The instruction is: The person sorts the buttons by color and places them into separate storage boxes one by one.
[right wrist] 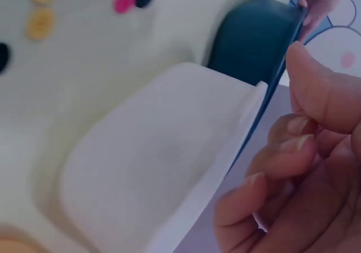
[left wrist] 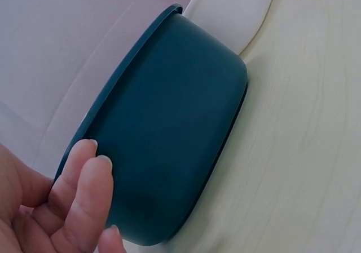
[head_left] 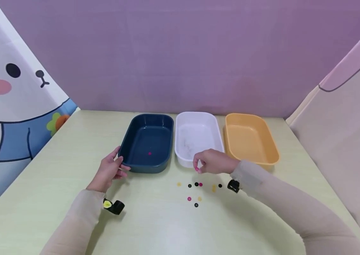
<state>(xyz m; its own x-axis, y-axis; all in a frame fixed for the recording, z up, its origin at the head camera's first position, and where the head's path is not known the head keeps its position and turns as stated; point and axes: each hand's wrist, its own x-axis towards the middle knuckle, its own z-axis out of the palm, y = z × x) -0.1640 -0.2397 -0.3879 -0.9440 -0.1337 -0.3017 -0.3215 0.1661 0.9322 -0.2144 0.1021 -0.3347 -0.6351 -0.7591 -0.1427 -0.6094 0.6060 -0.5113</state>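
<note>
My left hand [head_left: 109,171] grips the near left corner of a dark blue tray [head_left: 144,168]; in the left wrist view its fingers [left wrist: 93,191] lie against the tray's outer wall under the rim. One pink button [head_left: 149,153] lies inside that tray. Above the near edge of the white tray [head_left: 184,161], my right hand [head_left: 213,161] pinches another pink button [head_left: 197,169] between thumb and finger. The right wrist view shows the curled fingers [right wrist: 282,157], but the pinched button is hidden there. Below this hand, pink, black and yellow buttons [head_left: 196,205] lie scattered on the table.
A yellow-orange tray [head_left: 253,140] stands right of the white one, so the three trays form a row at the back of the table [head_left: 154,219]. Behind them hangs a purple cloth [head_left: 192,60]. Printed cloth panels [head_left: 14,106] flank the table.
</note>
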